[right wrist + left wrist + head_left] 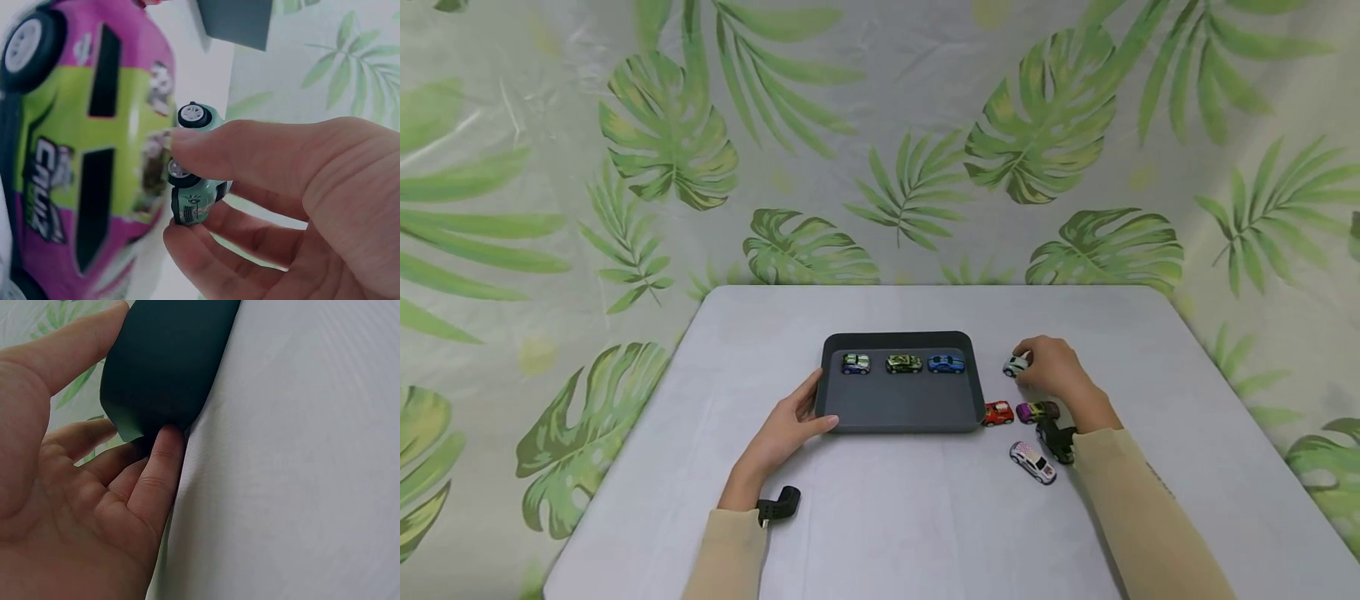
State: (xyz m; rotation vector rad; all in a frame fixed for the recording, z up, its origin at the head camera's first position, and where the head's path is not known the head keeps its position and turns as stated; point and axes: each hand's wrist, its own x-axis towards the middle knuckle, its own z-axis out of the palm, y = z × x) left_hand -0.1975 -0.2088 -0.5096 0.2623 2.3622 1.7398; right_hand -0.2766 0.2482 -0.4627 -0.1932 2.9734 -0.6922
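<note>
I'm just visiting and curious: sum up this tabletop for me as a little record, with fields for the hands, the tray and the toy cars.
Left hand: the left hand holds the tray at its left side
Right hand: the right hand pinches a pale green car, right of the tray
In tray: three in a row, left to right: white-and-green car, camouflage car, blue car
Outside tray, unheld: red car, purple-and-yellow car, black car partly hidden by the sleeve, white car
</note>
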